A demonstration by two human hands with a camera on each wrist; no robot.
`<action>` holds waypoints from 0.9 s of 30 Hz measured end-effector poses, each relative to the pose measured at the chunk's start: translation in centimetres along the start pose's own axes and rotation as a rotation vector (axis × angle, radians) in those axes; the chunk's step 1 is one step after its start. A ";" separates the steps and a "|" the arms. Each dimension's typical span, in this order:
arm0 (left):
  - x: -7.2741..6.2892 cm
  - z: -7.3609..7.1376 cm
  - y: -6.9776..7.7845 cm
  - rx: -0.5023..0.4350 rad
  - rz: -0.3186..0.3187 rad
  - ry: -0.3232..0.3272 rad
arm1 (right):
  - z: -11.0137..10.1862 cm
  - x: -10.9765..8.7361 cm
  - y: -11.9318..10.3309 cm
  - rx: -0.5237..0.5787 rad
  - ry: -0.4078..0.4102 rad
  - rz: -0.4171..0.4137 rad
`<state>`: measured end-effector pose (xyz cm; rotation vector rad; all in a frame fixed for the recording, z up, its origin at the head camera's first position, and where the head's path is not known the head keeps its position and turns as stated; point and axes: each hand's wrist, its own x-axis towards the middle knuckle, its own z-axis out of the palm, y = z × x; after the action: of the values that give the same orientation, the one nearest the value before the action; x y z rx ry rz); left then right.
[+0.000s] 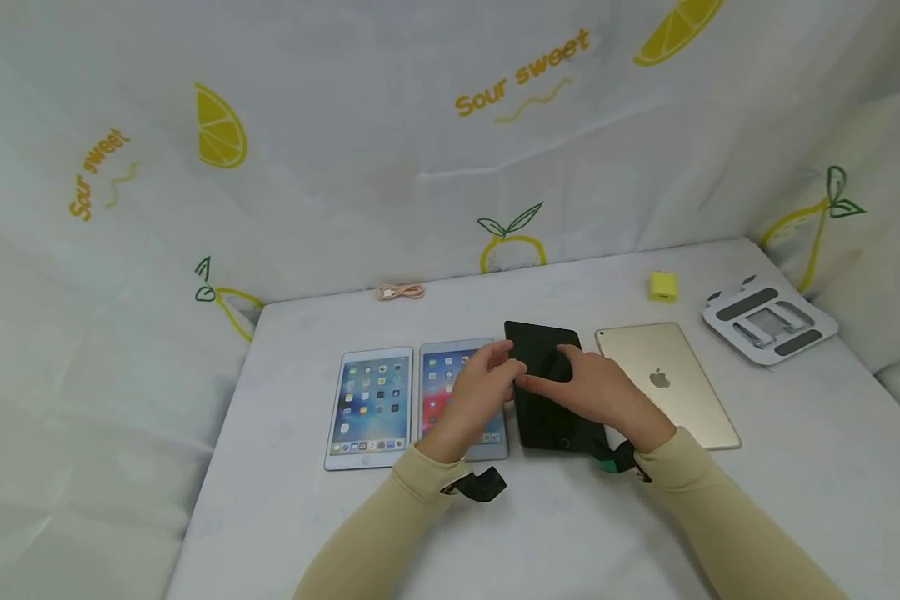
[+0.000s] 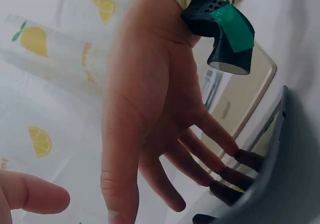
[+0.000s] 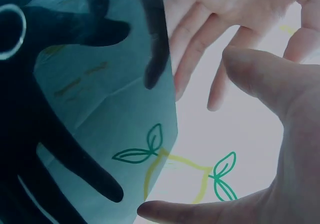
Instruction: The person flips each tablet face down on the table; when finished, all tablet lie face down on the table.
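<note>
A black tablet (image 1: 546, 425) with a dark screen lies between a white tablet and a gold one. My right hand (image 1: 603, 387) is over its upper part, thumb and fingers spread; whether they touch the glass I cannot tell. My left hand (image 1: 483, 387) is by the black tablet's left edge, above the second white tablet (image 1: 492, 446), whose lit screen it partly covers. In the left wrist view the spread right hand (image 2: 155, 94) appears beside the dark tablet (image 2: 280, 169). The glossy screen (image 3: 110, 109) mirrors hands and cloth in the right wrist view.
Leftmost lies another white tablet (image 1: 371, 408), screen lit. Right of the black one is a gold tablet (image 1: 667, 379), back up. Farther off are a coiled cable (image 1: 401, 291), a yellow charger plug (image 1: 663, 287) and a folded white stand (image 1: 770, 321). A patterned cloth (image 1: 345, 167) hangs behind.
</note>
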<state>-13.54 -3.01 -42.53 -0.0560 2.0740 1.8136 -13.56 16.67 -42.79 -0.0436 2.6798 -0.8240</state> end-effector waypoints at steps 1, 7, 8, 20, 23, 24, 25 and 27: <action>-0.1 -0.1 0.0 -0.003 0.003 -0.003 | 0.1 -0.1 -0.1 0.002 -0.001 -0.002; -0.4 -0.6 0.1 -0.024 0.027 -0.029 | 0.5 -0.3 -0.5 0.009 0.015 -0.014; -0.5 -0.6 0.2 -0.028 0.032 -0.032 | 0.5 -0.3 -0.5 0.010 0.019 -0.015; -0.7 -1.0 0.8 -0.053 0.068 -0.015 | 0.8 -0.3 -0.9 0.021 0.016 -0.019; -0.8 -1.1 0.7 -0.039 0.079 -0.010 | 0.9 -0.3 -1.0 0.028 0.013 -0.017; -0.8 -1.1 0.7 -0.032 0.084 -0.008 | 0.9 -0.3 -1.1 0.034 0.012 -0.017; -0.8 -1.1 0.7 -0.024 0.088 -0.005 | 0.9 -0.3 -1.1 0.041 0.010 -0.017; -0.8 -1.1 0.7 -0.010 0.097 0.001 | 1.0 -0.3 -1.1 0.053 0.007 -0.018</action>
<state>-13.23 -4.09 -41.51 0.0415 2.1021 1.8810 -13.05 15.22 -42.84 -0.0530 2.6666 -0.9018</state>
